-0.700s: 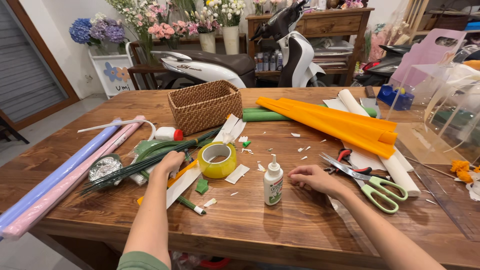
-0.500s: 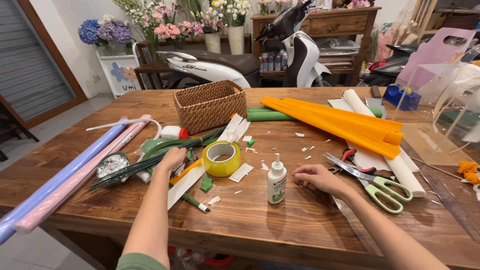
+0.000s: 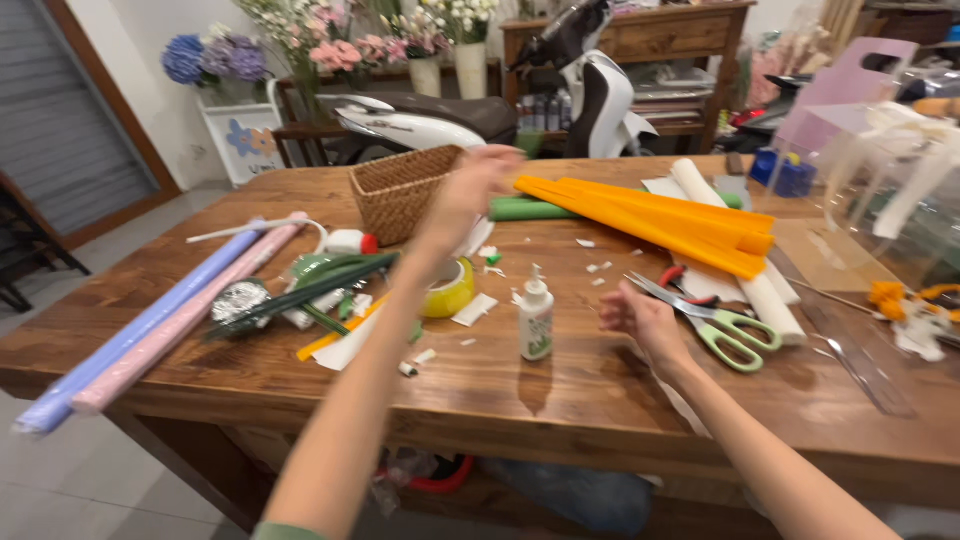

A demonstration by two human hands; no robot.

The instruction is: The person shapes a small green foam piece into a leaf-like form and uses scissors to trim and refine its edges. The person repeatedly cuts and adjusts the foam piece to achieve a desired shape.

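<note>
Wooden table (image 3: 600, 400): one glue bottle (image 3: 536, 320), one scissors (image 3: 715, 320); both hands' fingers empty, loosely spread.

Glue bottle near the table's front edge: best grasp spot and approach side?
Take the glue bottle around its straight white body, below the narrow nozzle cap. It stands upright and alone on the table, so a side approach from the front edge looks clearest; the right hand is nearest, the yellow tape roll sits on the left.
</note>
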